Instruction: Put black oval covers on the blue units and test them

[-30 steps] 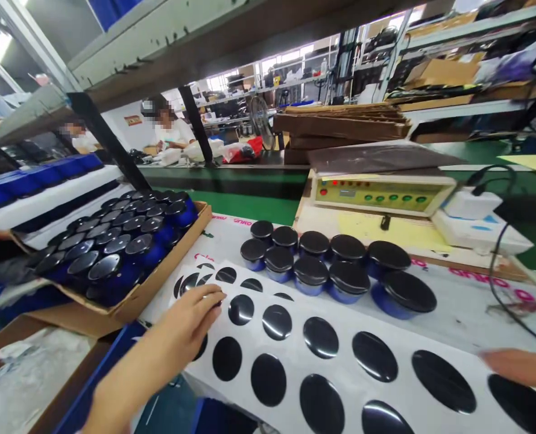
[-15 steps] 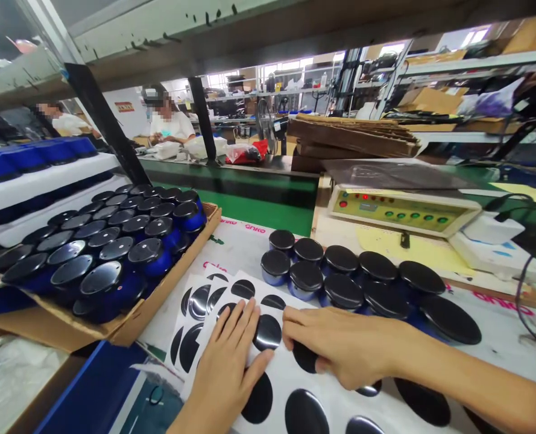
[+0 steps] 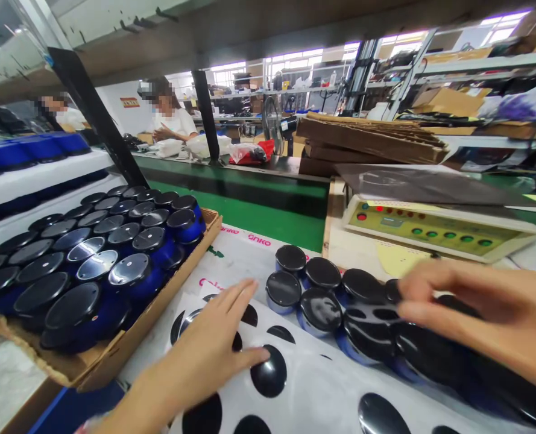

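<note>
A white sheet of round black stickers [image 3: 268,371] lies on the bench in front of me. My left hand [image 3: 208,340] rests over its left part, fingers stretched out and the thumb touching a sticker's edge. My right hand [image 3: 471,319], smeared by motion, hovers over two rows of blue containers with glossy black round tops [image 3: 321,310]. Its thumb and fingers pinch a black round sticker [image 3: 371,314], blurred and hard to separate from the tops beneath. A bare white patch shows on the sheet between the remaining stickers.
A cardboard tray [image 3: 195,256] full of similar blue containers stands at left, with more on a white rack behind. A control box [image 3: 439,226] with green buttons sits at back right. Beyond lies a green conveyor belt [image 3: 268,220]; people sit farther off. A shelf beam crosses overhead.
My right hand has lifted off the sheet with a sticker and moved right, over the containers. My left hand has loosened and shifted slightly left. The view has shifted a little.
</note>
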`<state>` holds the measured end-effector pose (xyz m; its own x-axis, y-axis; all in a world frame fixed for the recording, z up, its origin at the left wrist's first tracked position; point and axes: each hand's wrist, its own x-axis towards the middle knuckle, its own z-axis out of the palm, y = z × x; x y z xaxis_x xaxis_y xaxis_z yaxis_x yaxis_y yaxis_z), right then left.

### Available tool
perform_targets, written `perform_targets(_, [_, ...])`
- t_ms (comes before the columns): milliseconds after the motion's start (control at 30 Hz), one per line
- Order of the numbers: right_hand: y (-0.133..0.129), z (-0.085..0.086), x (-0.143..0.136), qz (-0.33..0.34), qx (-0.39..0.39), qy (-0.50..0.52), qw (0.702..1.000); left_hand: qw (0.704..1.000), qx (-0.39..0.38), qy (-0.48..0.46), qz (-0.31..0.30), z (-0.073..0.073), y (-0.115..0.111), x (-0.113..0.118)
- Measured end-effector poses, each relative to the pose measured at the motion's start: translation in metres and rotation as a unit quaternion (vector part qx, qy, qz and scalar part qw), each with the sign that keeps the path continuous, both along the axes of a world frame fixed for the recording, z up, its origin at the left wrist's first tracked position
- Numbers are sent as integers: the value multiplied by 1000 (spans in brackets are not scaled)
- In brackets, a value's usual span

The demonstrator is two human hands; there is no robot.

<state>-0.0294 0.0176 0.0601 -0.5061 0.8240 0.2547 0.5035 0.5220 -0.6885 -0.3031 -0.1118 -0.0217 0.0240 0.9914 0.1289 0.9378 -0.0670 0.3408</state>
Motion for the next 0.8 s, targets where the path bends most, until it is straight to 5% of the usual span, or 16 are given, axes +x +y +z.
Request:
perform_targets(100, [37,2,-46,86,-149,17,985,993,-49,-75,-80,19,50,-9])
perform_targets(233, [55,-28,-90,78,-191,48,977,981,-51,-151,-112,5,84,-12])
perform_targets(400, [47,-57,-92,55,-227,38,972,966,-28,-224,-125,-19,82,-13])
perform_targets(800, [42,-60,-96,42,-159,-37,986,966,-30,-226,-123,-21,84,-12])
